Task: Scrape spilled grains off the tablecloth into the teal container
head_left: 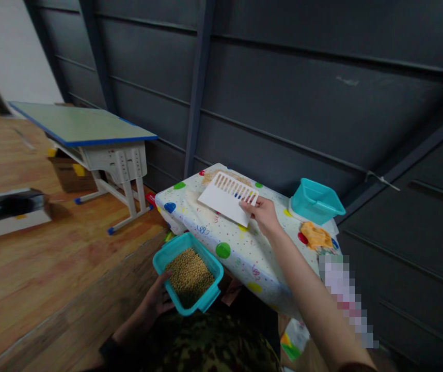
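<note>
My left hand (158, 295) grips the near left rim of a teal plastic basin (215, 263), its thumb over the edge. Yellowish round beans (190, 274), like soybeans, lie inside; the basin is held low in front of the table's near edge. In my right hand (262, 213), pinched at its right end, is a flat white slotted plastic board (223, 200) with a row of long openings along its far side. The board is held over the table (240, 245). Behind it, partly hidden, spread light brown grains (208, 177).
On the table's right stand another teal basin (318, 201) and a crumpled orange cloth (315, 236). A dark panelled wall (283, 103) runs behind. Leftward are a green-topped desk (90, 124), a cardboard box (68, 173) and a white box (12, 219) on the floor.
</note>
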`<control>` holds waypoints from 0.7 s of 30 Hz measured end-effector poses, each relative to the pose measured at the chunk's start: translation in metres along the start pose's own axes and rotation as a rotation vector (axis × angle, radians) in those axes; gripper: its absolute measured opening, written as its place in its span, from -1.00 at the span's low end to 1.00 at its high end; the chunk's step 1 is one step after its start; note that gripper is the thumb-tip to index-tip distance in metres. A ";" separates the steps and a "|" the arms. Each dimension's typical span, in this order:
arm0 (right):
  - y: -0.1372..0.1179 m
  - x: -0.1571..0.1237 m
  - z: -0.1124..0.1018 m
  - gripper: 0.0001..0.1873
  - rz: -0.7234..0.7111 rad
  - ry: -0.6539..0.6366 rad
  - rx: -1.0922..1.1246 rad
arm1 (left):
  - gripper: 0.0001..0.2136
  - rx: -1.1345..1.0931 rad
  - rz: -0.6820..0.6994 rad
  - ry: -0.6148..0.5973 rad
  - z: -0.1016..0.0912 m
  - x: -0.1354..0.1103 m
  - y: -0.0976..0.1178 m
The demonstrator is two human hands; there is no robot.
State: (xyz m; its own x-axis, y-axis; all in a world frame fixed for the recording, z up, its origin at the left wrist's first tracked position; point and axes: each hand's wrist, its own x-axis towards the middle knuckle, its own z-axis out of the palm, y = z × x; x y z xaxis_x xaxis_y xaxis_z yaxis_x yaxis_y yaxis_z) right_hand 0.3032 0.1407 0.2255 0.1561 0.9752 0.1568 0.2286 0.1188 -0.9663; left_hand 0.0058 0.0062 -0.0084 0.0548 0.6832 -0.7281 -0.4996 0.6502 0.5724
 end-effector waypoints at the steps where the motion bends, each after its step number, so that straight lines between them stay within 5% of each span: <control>1: 0.005 -0.004 -0.004 -0.58 0.050 -0.045 0.077 | -0.42 0.007 -0.002 -0.006 0.003 -0.005 0.003; 4: 0.015 -0.012 -0.005 -0.46 0.128 -0.146 0.184 | -0.43 0.042 0.001 0.027 0.009 -0.016 0.009; 9: 0.019 -0.006 0.012 -0.58 0.168 -0.261 0.139 | -0.46 -0.026 -0.037 0.079 0.014 -0.021 0.013; 21: 0.017 0.064 0.055 -0.83 0.202 -0.246 0.023 | -0.40 -0.004 -0.027 0.048 0.011 -0.024 0.011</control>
State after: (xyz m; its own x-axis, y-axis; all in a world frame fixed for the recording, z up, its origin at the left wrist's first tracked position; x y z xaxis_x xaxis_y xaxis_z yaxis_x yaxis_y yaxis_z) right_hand 0.2642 0.2154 0.2080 -0.0419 0.9950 -0.0904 0.1939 -0.0807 -0.9777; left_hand 0.0084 0.0005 0.0197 0.0268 0.6489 -0.7604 -0.5019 0.6666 0.5511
